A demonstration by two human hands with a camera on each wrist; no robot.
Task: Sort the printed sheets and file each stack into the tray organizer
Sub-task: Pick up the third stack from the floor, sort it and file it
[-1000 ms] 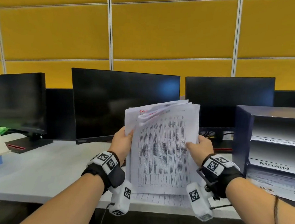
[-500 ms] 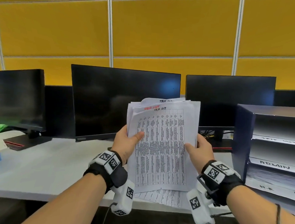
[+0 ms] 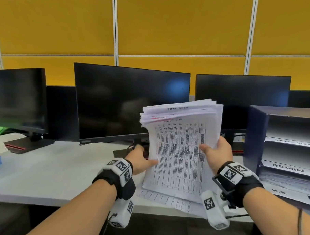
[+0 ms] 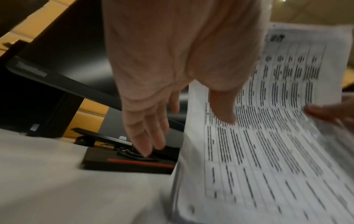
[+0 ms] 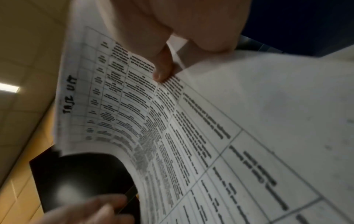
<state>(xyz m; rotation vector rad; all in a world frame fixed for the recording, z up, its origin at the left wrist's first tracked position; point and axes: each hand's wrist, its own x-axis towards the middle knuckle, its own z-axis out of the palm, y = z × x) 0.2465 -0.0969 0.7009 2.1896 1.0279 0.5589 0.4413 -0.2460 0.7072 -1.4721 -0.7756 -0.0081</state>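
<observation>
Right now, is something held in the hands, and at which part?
The right hand grips the stack of printed sheets at its right edge; the left hand is open beside it.

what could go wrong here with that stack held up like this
1. The right hand alone pinches the fanned stack of sheets; the left hand lies open at its edge, so sheets may slip out.
2. Falling pages could mix with the loose sheets on the desk.
3. The tray organizer already holds paper; filing might jam.
</observation>
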